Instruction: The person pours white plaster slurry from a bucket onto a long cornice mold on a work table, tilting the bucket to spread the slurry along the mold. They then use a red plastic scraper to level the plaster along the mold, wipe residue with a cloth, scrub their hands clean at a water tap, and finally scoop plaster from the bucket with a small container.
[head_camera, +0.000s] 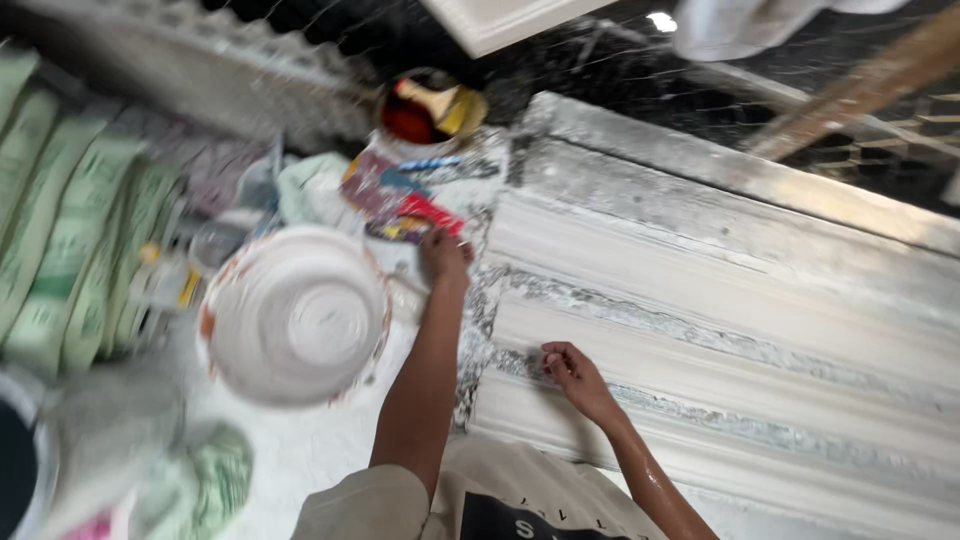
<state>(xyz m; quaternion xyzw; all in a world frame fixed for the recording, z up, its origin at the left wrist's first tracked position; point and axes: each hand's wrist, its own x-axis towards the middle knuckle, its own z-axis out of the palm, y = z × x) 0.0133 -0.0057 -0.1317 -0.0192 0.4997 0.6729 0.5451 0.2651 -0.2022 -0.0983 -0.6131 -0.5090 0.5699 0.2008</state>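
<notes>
From the head camera, the left hand (445, 255) reaches up to the middle of the frame and rests on a crumpled, colourful wrapper (400, 203); its fingers look curled on the wrapper's lower edge, but blur hides whether they actually grip it. The right hand (568, 368), lower centre, has its fingers bent and its fingertips pressed on the long white moulded slab (720, 300), which fills the right half of the frame with ridges running towards the right edge; it holds nothing that can be seen.

One round bowl of white paste (296, 315) sits at left of centre, just beside the left forearm. One open tin (428, 110) with dark red contents stands above the wrapper. A stack of green-printed sacks (70, 230) lies along the left edge; the count is blurred. One wooden stick (860, 90) crosses the upper right corner.
</notes>
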